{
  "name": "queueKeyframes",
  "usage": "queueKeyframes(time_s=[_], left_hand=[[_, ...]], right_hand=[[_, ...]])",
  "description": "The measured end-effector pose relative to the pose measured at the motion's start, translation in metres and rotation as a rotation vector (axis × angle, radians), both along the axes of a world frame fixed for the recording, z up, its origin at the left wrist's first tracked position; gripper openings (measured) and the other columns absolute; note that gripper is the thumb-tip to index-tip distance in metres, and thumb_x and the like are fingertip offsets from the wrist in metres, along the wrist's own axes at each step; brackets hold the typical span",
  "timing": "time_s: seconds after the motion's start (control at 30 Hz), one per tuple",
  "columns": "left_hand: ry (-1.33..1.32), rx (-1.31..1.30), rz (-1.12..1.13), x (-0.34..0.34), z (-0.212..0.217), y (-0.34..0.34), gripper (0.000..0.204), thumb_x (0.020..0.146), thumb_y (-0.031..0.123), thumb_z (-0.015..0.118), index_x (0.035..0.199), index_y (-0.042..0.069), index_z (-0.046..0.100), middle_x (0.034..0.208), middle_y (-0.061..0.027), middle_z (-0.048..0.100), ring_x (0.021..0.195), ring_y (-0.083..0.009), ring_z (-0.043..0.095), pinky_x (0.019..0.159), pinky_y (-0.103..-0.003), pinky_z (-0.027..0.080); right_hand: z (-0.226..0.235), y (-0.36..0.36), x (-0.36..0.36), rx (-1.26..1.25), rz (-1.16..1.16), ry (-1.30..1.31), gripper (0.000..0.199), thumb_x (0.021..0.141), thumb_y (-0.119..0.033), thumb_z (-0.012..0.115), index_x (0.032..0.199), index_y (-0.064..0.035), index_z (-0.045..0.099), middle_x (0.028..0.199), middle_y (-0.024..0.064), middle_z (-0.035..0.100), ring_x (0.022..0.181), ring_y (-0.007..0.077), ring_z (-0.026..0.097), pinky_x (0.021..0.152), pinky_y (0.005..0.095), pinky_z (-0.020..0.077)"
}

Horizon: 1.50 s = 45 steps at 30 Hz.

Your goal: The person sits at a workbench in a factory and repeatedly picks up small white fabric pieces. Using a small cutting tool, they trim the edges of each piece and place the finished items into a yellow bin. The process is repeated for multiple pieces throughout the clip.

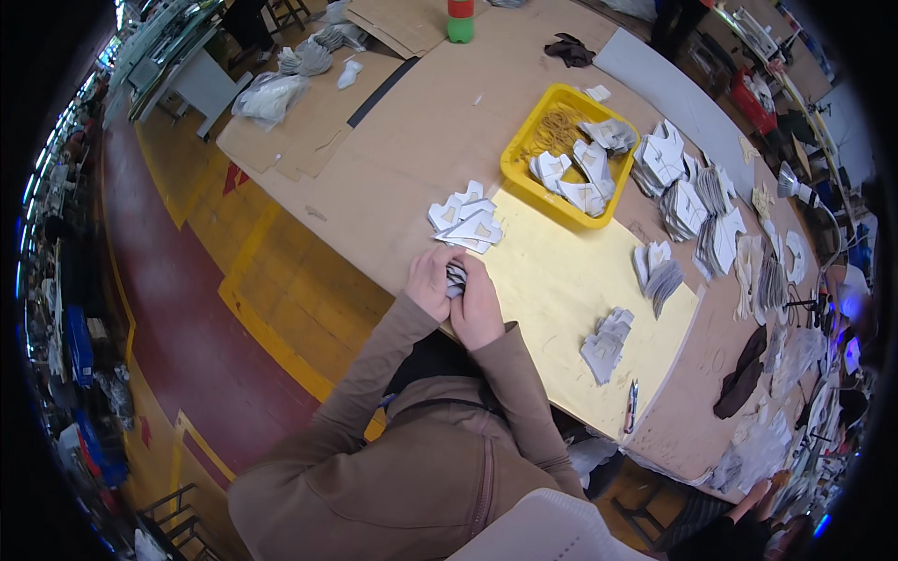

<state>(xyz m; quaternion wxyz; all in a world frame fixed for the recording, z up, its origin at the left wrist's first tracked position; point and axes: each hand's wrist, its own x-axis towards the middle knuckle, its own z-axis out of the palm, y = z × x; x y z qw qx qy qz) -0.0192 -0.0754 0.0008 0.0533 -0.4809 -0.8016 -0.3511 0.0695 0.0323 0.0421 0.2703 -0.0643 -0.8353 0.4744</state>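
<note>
While both forearms in brown sleeves are reaching up from the lower edge, the left hand and the right hand are meeting at the near edge of the cardboard-covered table. Together they are closing around a small stack of grey cut pieces, which is sitting between the two palms with only its edges showing; the left fingers are curling over it from one side and the right hand is pressing against it from the other.

Just beyond the hands, a loose pile of white and grey cut shapes is lying on the table. Under and to the right of the right hand, a yellow sheet is spreading across the surface. Farther off beyond the right hand, a yellow tray is holding more grey pieces and a tangle of rubber bands. Well to the right, another stack of grey pieces is resting on the yellow sheet, with a pen lying near its edge.
</note>
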Motion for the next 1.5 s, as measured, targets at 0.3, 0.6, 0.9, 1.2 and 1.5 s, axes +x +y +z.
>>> queueKeyframes(time_s=[0.3, 0.6, 0.9, 1.2, 1.5], left_hand=[[-0.806, 0.613, -0.127, -0.037, 0.023, 0.002, 0.049, 0.078, -0.005, 0.056, 0.125, 0.006, 0.049, 0.113, -0.0067, 0.055, 0.102, -0.0185, 0.05, 0.094, -0.036, 0.041], [-0.345, -0.074, -0.034, -0.058, 0.039, 0.046, 0.044, 0.077, 0.006, 0.072, 0.119, 0.004, 0.058, 0.098, -0.0118, 0.059, 0.091, -0.0272, 0.059, 0.082, -0.037, 0.049], [-1.116, 0.461, 0.202, -0.07, 0.022, -0.013, 0.034, 0.088, 0.005, 0.068, 0.119, 0.0, 0.055, 0.099, -0.0041, 0.062, 0.081, -0.0093, 0.058, 0.07, -0.024, 0.048], [-1.28, 0.666, 0.084, -0.04, 0.045, -0.025, 0.035, 0.089, -0.003, 0.059, 0.123, 0.0, 0.05, 0.109, -0.0077, 0.062, 0.094, -0.0139, 0.059, 0.08, -0.029, 0.049], [-0.577, 0.073, -0.356, 0.005, 0.065, 0.019, 0.039, 0.089, 0.005, 0.06, 0.127, 0.004, 0.051, 0.127, -0.0125, 0.052, 0.115, -0.0218, 0.055, 0.098, -0.033, 0.044]], right_hand=[[-0.003, -0.002, 0.01, -0.014, -0.031, -0.174, 0.033, 0.081, 0.004, 0.059, 0.113, -0.0016, 0.055, 0.107, 0.0169, 0.058, 0.103, 0.0345, 0.055, 0.093, 0.0409, 0.0435], [-0.009, 0.002, 0.024, -0.502, -0.28, 0.028, 0.024, 0.083, 0.003, 0.055, 0.106, 0.002, 0.056, 0.091, 0.0097, 0.06, 0.084, 0.0124, 0.058, 0.078, 0.0257, 0.0483], [-0.01, 0.002, 0.018, -0.129, -0.29, -0.113, 0.029, 0.077, -0.006, 0.061, 0.106, 0.0005, 0.058, 0.097, 0.0138, 0.06, 0.093, 0.0316, 0.056, 0.088, 0.0403, 0.0442], [-0.002, 0.004, 0.017, 0.102, -0.419, 0.034, 0.058, 0.079, -0.009, 0.067, 0.133, 0.0026, 0.048, 0.125, 0.019, 0.053, 0.116, 0.033, 0.049, 0.098, 0.0417, 0.039], [-0.012, 0.005, 0.065, -0.514, -0.378, 0.147, 0.03, 0.094, 0.0, 0.059, 0.122, 0.0064, 0.053, 0.11, 0.011, 0.063, 0.098, 0.016, 0.06, 0.086, 0.027, 0.0487]])
